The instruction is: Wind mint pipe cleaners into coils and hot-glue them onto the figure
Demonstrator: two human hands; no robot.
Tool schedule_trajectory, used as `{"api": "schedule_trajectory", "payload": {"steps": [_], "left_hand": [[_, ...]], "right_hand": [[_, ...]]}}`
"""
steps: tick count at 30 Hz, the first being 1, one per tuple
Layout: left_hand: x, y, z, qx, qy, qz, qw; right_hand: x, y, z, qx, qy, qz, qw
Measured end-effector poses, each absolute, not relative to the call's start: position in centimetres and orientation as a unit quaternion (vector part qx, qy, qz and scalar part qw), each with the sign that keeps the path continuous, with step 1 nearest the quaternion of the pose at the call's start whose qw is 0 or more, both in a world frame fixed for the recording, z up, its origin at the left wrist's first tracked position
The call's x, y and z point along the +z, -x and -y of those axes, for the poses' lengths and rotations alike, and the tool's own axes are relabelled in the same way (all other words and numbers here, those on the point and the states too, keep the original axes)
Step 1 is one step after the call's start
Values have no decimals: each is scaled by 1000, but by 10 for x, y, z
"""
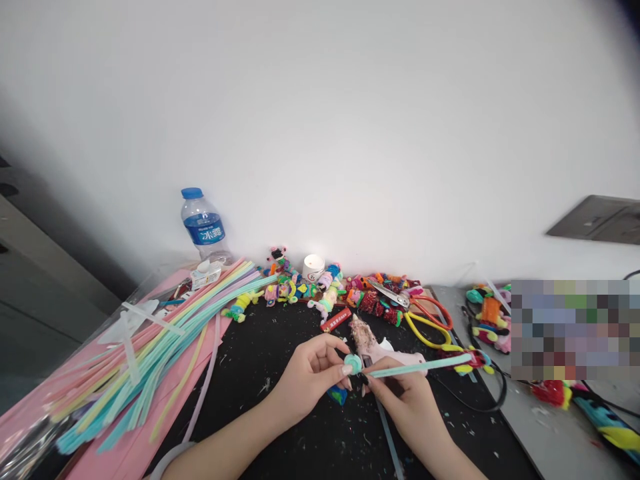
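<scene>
Winding looks like the step in hand, with a mint stem [425, 368] seeming to feed into a small round coil [353, 363] of the same colour. Taking the coil as the dial's centre, the left hand [305, 375] reaches in from 8 o'clock, thumb and finger clamped on the coil; the right hand [409, 400] lies toward 4 o'clock, thumb and finger pinched on the stem just beside the coil. The stem's free end points to 3 o'clock. Another turn would call for a firm left pinch while the right draws the stem snugly round.

Both sit over a black mat [250, 423]. The glue gun [367, 343] lies just beyond, from 12 to 2 o'clock, scissors [386, 293] past it at 1 to 2, spare stems [165, 353] at 9, and fuzzy dolls [289, 288] from 10 to 1.

Fingertips cover the join, so whether stem and coil are 1 piece cannot be told. The stem and right hand hide part of the gun. At 7 o'clock a blue-green piece [339, 395] peeps out, too masked to identify. A pale strip [390, 437] runs off the bottom edge at 5 o'clock, its nature unclear. Far out at 3 o'clock, a pixelated block [575, 330] conceals whatever is there.
</scene>
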State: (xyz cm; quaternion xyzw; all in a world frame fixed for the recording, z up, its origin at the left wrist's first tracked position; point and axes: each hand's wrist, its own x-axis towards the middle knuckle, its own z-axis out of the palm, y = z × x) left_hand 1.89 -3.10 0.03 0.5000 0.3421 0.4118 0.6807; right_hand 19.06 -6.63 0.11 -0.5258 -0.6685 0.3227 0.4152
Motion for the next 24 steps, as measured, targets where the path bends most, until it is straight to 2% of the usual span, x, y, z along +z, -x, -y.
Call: {"api": "schedule_trajectory", "payload": {"steps": [24], "left_hand": [[-1, -18, 33, 414, -516, -340, 669]], "right_hand": [[0, -191, 67, 322, 527, 671, 410]]}}
